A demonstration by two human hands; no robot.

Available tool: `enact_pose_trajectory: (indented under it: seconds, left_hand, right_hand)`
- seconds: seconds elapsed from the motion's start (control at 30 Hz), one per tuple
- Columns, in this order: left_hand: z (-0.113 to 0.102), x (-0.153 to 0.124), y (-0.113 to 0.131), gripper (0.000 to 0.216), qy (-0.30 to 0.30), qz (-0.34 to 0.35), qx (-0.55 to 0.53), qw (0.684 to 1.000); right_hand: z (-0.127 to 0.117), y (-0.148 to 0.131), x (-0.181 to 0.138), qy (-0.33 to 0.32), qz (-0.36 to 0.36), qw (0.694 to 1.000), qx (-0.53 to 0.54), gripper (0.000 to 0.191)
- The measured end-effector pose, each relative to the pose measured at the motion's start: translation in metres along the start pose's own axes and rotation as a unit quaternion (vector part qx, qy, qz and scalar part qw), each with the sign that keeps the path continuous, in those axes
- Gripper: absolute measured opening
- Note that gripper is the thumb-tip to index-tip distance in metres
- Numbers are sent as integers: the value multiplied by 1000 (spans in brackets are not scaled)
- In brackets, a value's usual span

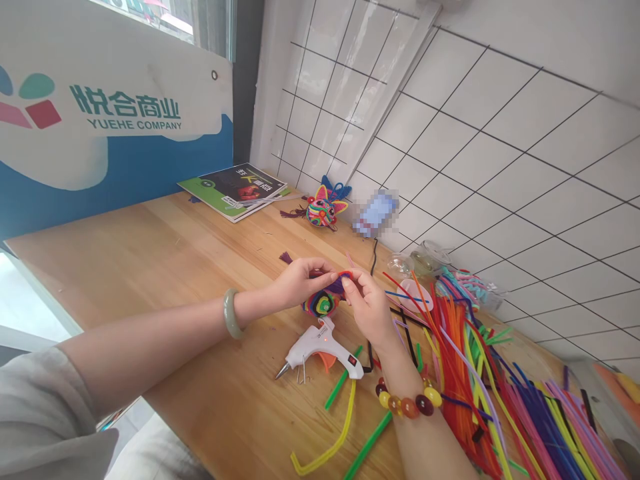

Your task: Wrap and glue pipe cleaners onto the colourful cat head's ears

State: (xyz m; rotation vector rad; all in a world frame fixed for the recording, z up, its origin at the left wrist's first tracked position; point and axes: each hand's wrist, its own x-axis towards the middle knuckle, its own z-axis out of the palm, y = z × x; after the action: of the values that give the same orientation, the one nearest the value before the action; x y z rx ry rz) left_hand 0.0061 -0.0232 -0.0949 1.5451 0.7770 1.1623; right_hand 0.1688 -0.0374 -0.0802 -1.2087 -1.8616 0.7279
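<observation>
My left hand (306,279) and my right hand (369,305) meet above the middle of the wooden table. Between their pinched fingertips is a small purple pipe-cleaner piece (338,284) with a red edge. Directly below it is a round craft ornament (320,304) with coiled rings of several colours, partly hidden by my hands; I cannot tell if the two are joined. A dark tassel (285,257) sticks out past my left hand. Nearer to me, a white hot glue gun (320,348) rests on the table, its nozzle pointing left and a small red light lit.
A similar ornament with ears (323,211) sits at the back beside a blurred phone (375,215). Bundles of pipe cleaners (457,360) cover the right side. A bent yellow pipe cleaner (345,437) and green ones lie in front. A book (225,207) lies at the back left.
</observation>
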Motion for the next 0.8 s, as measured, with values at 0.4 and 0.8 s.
enact_pose_trajectory:
  seconds: [0.4, 0.8]
  left_hand:
    - [2, -1, -3, 25, 10, 25, 38, 999]
    - [1, -2, -3, 23, 7, 29, 36, 999]
  right_hand:
    - [-1, 3, 0, -10, -3, 1000, 1, 21]
    - [0, 2, 0, -4, -9, 1000, -14, 20]
